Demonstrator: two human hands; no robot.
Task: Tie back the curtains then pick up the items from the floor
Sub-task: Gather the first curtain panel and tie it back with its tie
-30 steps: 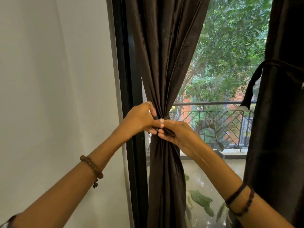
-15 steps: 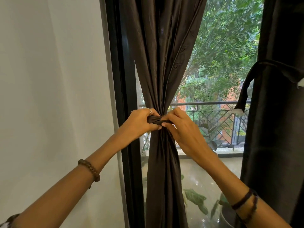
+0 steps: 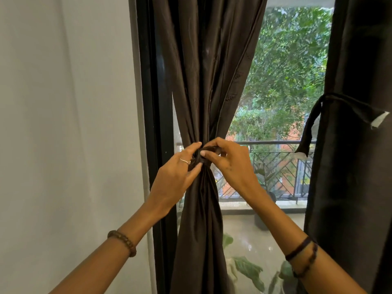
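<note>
The left curtain [image 3: 203, 81] is dark brown cloth with a faint sheen, smooth, creased into long folds. Its tie [image 3: 201, 158] is the same cloth, bunched. The right curtain [image 3: 358, 145] looks matt and darker; its strap [image 3: 311, 126] is cloth with a white end. The frame [image 3: 152, 102] is glossy black. The wall [image 3: 63, 124] is matt white. The railing [image 3: 275, 143] looks like dark metal. The bracelet [image 3: 123, 245] has brown, wood-like beads.

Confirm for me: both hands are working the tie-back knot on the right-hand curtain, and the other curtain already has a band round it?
Not quite. The head view shows the left hand and right hand at the knot on the left curtain; the right curtain carries the band.
</note>
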